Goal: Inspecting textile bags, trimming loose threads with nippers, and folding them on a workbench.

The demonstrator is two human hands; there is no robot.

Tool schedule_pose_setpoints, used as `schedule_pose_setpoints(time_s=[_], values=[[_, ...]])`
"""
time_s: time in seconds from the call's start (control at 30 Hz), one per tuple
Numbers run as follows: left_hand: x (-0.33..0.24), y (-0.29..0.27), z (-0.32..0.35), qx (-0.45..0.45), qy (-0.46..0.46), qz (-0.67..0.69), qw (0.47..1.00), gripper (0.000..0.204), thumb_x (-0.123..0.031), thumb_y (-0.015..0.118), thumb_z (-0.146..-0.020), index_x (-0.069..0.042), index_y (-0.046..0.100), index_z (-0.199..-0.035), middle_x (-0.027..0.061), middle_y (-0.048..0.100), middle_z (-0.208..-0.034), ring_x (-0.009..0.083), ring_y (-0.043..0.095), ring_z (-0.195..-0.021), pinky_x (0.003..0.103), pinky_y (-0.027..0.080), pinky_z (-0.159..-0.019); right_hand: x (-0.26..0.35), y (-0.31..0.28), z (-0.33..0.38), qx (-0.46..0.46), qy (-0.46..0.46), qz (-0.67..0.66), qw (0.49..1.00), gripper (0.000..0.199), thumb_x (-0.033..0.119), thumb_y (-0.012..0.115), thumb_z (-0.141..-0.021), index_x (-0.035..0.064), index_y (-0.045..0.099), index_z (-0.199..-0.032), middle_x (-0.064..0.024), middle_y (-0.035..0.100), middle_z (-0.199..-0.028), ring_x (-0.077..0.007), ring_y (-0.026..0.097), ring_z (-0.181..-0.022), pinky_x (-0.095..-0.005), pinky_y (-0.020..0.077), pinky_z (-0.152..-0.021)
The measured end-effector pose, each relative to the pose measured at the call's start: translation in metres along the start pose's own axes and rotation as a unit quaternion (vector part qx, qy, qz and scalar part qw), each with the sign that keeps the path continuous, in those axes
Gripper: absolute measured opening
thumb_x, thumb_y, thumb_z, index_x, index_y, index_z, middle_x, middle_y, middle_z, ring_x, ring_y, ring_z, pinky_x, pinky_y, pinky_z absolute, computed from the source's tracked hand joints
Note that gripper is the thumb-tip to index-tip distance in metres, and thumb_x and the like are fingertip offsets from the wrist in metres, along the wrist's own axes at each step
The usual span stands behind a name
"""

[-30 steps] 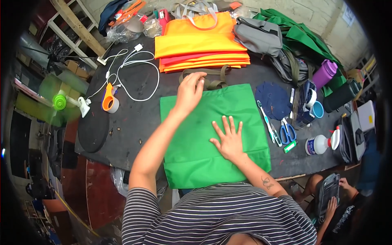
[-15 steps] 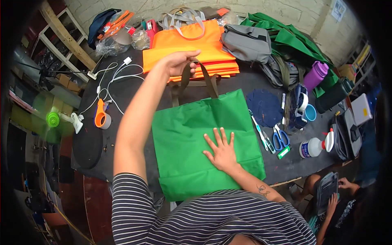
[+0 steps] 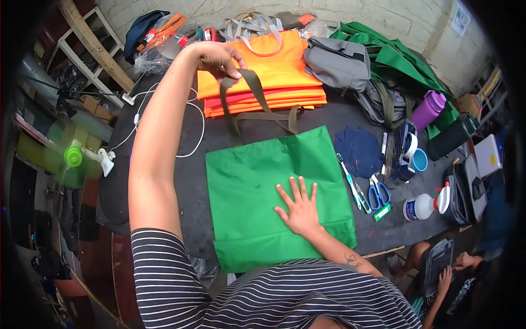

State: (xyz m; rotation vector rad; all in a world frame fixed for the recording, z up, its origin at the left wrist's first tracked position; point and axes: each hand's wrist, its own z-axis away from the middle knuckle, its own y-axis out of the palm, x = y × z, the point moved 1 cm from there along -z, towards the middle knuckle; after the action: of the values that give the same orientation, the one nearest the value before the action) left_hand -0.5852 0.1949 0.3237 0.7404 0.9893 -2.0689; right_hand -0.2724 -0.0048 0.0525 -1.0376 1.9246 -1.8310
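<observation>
A green fabric tote bag point(image 3: 257, 181) lies flat on the dark table in front of me. My right hand point(image 3: 298, 208) presses on its middle, palm down with fingers spread. Beyond the bag's far edge, my left hand point(image 3: 222, 61) is closed on one olive-brown strap handle point(image 3: 253, 88), pinching the top of its loop and holding it raised. The other strap point(image 3: 271, 116) lies loosely on the table. Just behind the left hand is a stack of folded orange bags point(image 3: 274, 66) with a grey handle on top.
Right of the bag lie a round dark-blue cloth point(image 3: 359, 151), blue-handled scissors point(image 3: 378, 192), a spray bottle point(image 3: 422, 207), and a purple bottle point(image 3: 429, 109). Grey bags point(image 3: 337, 60) and green fabric point(image 3: 378, 46) sit behind. Left are white cables point(image 3: 204, 126) and a green fan point(image 3: 73, 157). Another person's hand point(image 3: 445, 278) shows lower right.
My left hand has moved left and away from me, drawing the strap's loop with it, with the fingers now pinching it from above. My right hand stays flat on the bag.
</observation>
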Motion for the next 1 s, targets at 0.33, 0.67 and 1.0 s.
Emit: schedule_pose_setpoints(time_s=[0.33, 0.67, 1.0], values=[[0.009, 0.02, -0.042, -0.147, 0.173, 0.235, 0.945, 0.026, -0.017, 0.071, -0.08, -0.011, 0.056, -0.099, -0.0027, 0.051, -0.062, 0.0089, 0.046, -0.054, 0.026, 0.044, -0.056, -0.001, -0.002, -0.001, 0.012, 0.003, 0.005, 1.0, 0.062, 0.052, 0.046, -0.09, 0.024, 0.034, -0.144, -0.0188, 0.026, -0.149, -0.0389, 0.016, -0.14, -0.0676, 0.0087, -0.107], [0.075, 0.073, -0.104, -0.429, -0.069, -0.386, 0.814, 0.025, -0.016, 0.054, -0.084, -0.004, 0.067, -0.101, 0.0164, 0.068, -0.097, 0.0323, 0.066, -0.096, 0.042, 0.054, -0.076, -0.001, -0.002, -0.002, 0.016, -0.003, -0.004, 1.0, 0.062, 0.052, 0.046, -0.09, 0.0235, 0.034, -0.144, -0.0192, 0.026, -0.149, -0.0397, 0.016, -0.14, -0.0694, 0.0089, -0.106], [0.16, 0.105, -0.102, -0.402, -0.116, -0.338, 0.843, 0.033, -0.024, 0.073, -0.072, -0.004, 0.066, -0.097, 0.018, 0.067, -0.1, 0.0334, 0.065, -0.096, 0.045, 0.052, -0.08, -0.001, -0.004, -0.002, 0.017, -0.003, -0.001, 1.0, 0.063, 0.052, 0.046, -0.09, 0.0229, 0.034, -0.144, -0.0203, 0.026, -0.149, -0.0407, 0.016, -0.14, -0.0697, 0.0091, -0.105]])
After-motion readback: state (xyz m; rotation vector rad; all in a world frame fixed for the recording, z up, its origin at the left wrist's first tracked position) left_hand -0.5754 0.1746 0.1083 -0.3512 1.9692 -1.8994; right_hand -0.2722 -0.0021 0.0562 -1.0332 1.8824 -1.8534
